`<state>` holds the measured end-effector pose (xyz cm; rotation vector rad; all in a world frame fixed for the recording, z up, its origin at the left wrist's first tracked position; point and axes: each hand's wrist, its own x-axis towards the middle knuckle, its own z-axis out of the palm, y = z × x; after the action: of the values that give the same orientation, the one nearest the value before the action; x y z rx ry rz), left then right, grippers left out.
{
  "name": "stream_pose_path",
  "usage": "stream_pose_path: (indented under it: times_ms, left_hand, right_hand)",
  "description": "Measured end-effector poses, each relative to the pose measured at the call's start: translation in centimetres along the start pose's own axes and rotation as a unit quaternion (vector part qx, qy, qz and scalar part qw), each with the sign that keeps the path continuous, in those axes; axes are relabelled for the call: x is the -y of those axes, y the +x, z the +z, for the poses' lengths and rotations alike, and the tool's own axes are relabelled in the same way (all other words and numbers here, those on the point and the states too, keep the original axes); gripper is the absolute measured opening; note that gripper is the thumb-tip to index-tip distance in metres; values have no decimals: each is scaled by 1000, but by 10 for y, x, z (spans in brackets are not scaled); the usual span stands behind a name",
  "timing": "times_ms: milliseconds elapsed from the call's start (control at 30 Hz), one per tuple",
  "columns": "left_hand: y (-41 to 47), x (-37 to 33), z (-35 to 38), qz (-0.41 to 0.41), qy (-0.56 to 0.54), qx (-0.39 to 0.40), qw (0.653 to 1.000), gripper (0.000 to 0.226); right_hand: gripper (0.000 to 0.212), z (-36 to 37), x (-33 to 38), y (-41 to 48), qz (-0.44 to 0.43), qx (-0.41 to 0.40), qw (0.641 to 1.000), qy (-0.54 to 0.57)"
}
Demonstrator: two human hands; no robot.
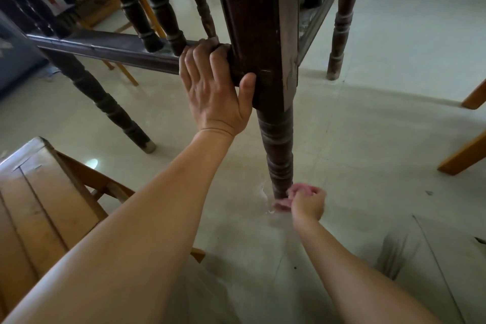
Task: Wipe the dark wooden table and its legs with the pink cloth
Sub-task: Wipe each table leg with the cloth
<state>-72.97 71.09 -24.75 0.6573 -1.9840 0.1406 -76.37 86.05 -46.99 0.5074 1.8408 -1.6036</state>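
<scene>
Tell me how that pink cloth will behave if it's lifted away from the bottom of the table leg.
The pink cloth is bunched in the right hand against the table leg, so it is probably soft and floppy and would sag when lifted. It crumples into one fist, so it is likely light. The floor there looks wet, so it may be damp and drip.

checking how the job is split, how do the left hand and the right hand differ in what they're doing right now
The left hand sits high, gripping the dark wooden table's near corner leg where the low rail meets its square block; the right hand is down by the floor at that leg's turned foot. The left hand is bare and holds only wood; the right is closed on the bunched pink cloth. Both work on the same leg.
</scene>
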Motion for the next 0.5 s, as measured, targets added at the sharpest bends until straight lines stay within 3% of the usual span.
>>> stream_pose_path:
  times_ms: [33, 100, 167, 267, 300, 333, 433, 500]
  left_hand:
    - [0, 0, 0, -1, -2, 0, 1000, 55]
    - [0, 1, 1, -2, -4, -1, 1000, 56]
    - [0, 1, 1, -3, -6, -1, 1000, 55]
    - [0, 1, 0, 0, -9, 0, 1000, 56]
    - [0, 1, 1, 4, -7, -1, 1000, 57]
    - [0, 0, 1, 5, -5, -3, 1000, 58]
    - [1, -2, 0, -2, -13, -14, 1000, 55]
    - [1, -1, 1, -6, -18, -15, 1000, 53]
  right_hand:
    - [20, 9, 4, -2, 19, -34, 996, 85]
    - [27, 31, -4, -12, 35, -50, 988, 139]
    - [28, 48, -25, -24, 80, 15, 986, 143]
    - [29, 43, -34, -42, 88, 233, 967, -56]
    - [27, 36, -32, -38, 69, 251, 958, -118]
    - [20, 26, -24, -33, 48, 239, 959, -145]
    - [15, -3, 0, 0, -2, 93, 971, -219]
    - [43, -12, 9, 25, 2, 4, 983, -185]
